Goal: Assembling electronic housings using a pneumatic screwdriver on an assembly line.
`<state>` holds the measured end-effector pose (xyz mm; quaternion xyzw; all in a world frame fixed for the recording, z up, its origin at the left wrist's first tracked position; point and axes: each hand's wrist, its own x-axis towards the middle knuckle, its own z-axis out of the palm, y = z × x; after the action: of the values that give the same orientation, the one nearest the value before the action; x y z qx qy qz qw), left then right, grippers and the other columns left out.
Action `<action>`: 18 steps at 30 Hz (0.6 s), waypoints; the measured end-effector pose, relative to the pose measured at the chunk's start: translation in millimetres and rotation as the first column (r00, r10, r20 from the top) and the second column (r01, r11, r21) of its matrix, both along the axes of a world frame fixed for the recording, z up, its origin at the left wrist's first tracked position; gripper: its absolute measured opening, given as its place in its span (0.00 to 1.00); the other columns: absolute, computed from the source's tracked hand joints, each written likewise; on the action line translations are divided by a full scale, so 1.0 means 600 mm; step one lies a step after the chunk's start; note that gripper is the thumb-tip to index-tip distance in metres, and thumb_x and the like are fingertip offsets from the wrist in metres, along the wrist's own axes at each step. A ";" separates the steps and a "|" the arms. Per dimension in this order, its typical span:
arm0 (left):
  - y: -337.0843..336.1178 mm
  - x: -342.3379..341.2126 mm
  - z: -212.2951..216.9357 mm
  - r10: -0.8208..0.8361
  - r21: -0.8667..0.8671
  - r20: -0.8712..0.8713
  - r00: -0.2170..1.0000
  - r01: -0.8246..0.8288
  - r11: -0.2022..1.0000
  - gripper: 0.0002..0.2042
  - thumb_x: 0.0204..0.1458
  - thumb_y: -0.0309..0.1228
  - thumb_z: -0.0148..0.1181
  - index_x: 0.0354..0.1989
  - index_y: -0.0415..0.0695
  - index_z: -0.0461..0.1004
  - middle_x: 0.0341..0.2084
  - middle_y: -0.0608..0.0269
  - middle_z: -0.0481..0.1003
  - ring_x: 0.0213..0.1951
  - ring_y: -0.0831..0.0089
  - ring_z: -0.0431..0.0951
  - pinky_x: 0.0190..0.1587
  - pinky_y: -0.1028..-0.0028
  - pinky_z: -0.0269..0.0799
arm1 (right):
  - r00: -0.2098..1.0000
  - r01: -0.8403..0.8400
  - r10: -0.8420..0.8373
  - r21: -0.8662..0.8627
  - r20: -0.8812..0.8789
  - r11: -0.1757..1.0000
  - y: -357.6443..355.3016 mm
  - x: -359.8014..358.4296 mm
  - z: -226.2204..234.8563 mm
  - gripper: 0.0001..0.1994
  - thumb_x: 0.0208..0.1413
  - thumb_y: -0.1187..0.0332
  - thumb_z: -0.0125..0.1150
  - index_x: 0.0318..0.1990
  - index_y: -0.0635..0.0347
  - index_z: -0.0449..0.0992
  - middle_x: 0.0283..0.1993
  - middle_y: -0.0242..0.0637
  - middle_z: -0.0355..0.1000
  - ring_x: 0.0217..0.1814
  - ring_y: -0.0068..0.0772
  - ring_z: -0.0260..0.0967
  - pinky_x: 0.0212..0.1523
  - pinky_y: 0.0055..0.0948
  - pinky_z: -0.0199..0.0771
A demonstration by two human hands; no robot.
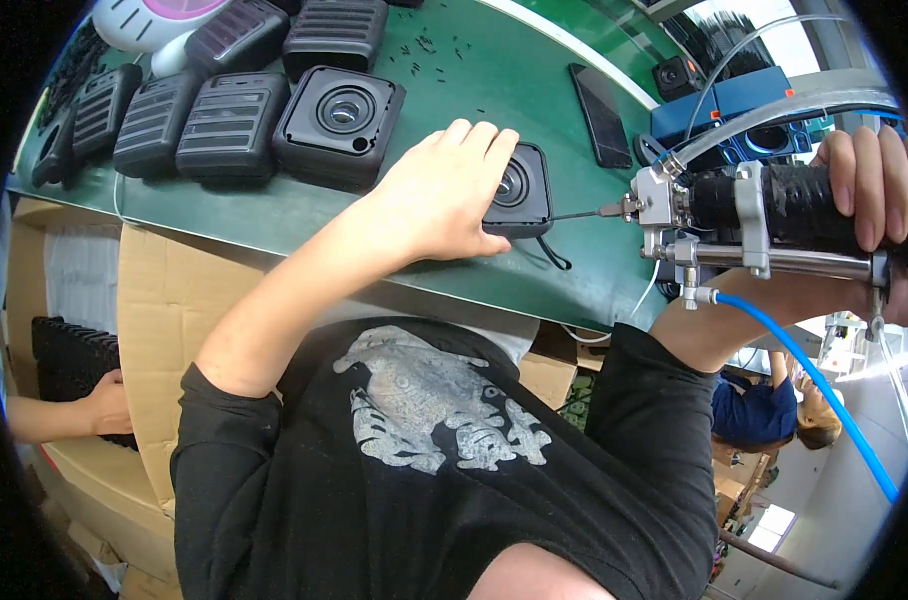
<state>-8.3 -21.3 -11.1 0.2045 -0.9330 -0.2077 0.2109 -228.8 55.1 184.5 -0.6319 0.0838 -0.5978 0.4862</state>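
my left hand (436,192) flat on a square black plastic speaker shell (519,192), green desk (494,80), right hand (869,185) at 3 o'clock gripping a ribbed black pneumatic screwdriver (764,205)

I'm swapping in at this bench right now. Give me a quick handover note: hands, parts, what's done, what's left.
Left hand presses flat on a small black speaker housing on the green mat.
Right hand grips a pneumatic screwdriver; its bit tip sits at the housing's right edge.
Done: cannot tell if any screw is in.
Left: this housing; more black housings wait at upper left, loose screws beyond them.
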 end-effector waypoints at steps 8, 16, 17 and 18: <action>-0.002 0.002 -0.003 0.025 -0.048 0.031 0.999 -0.023 0.999 0.45 0.36 0.44 0.76 0.60 0.31 0.61 0.48 0.49 0.69 0.53 0.56 0.70 0.58 0.64 0.69 | 0.996 0.083 -0.083 0.039 0.011 0.996 -0.001 0.012 -0.001 0.26 0.40 0.62 0.78 0.41 0.54 0.65 0.30 0.25 0.67 0.30 0.21 0.70 0.40 0.24 0.64; -0.002 -0.002 -0.004 0.014 -0.050 -0.011 1.000 -0.014 0.999 0.45 0.35 0.43 0.76 0.59 0.31 0.61 0.47 0.48 0.69 0.51 0.55 0.70 0.57 0.63 0.69 | 0.962 0.157 -0.123 0.126 -0.242 0.979 0.008 0.022 -0.017 0.25 0.50 0.48 0.67 0.42 0.56 0.64 0.30 0.28 0.66 0.28 0.22 0.67 0.37 0.27 0.63; -0.003 -0.001 -0.004 0.017 -0.062 -0.012 1.000 -0.018 0.998 0.45 0.35 0.43 0.76 0.59 0.31 0.61 0.47 0.48 0.69 0.51 0.55 0.70 0.57 0.63 0.69 | 0.945 0.104 -0.060 0.122 -0.322 0.987 -0.002 0.022 -0.010 0.25 0.53 0.46 0.63 0.42 0.57 0.65 0.30 0.28 0.65 0.28 0.21 0.65 0.37 0.27 0.62; -0.002 0.000 -0.004 0.023 -0.048 0.007 1.000 -0.023 0.999 0.45 0.35 0.43 0.76 0.59 0.30 0.61 0.47 0.48 0.69 0.51 0.54 0.70 0.57 0.63 0.68 | 0.953 0.153 -0.102 0.163 -0.286 0.975 0.002 0.032 -0.015 0.26 0.52 0.44 0.64 0.42 0.58 0.65 0.31 0.28 0.64 0.28 0.21 0.64 0.36 0.27 0.60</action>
<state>-8.2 -22.7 -13.6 0.2110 -0.9361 -0.1823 0.2146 -209.3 56.2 175.6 -0.6548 0.2462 -0.5239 0.4860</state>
